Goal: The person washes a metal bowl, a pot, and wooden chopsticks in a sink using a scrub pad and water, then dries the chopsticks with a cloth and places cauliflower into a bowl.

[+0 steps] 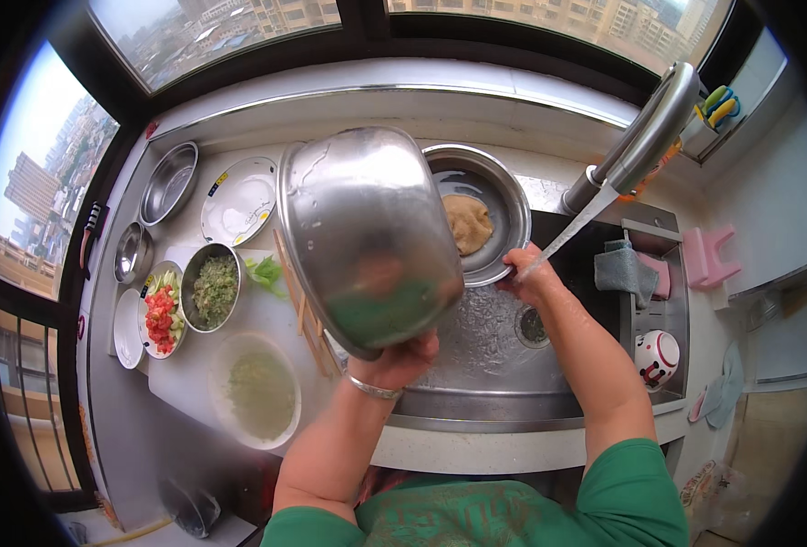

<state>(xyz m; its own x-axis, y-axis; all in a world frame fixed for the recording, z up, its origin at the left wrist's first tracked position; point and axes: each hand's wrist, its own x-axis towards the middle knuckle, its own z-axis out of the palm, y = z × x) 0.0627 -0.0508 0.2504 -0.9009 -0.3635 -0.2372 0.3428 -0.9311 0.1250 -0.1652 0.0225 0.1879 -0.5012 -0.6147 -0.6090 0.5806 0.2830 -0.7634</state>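
Observation:
My left hand point(403, 359), with a bangle at the wrist, holds a large stainless steel pot point(376, 239) tilted on its side, its outside towards me. To its right, my right hand point(528, 272) grips the rim of a round steel basin point(512, 212) above the sink. A lump of beige dough point(468, 224) lies in that basin, partly hidden by the pot. Water runs from the faucet point(649, 137) onto my right hand and wrist.
Left are a steel bowl of chopped greens point(213, 290), a plate of diced tomato point(162, 318), an oval plate point(239, 198) and a bowl of cloudy liquid point(260, 390) on a white board point(171, 383). Cloths point(625, 273) hang over the divider of the steel sink point(471, 362).

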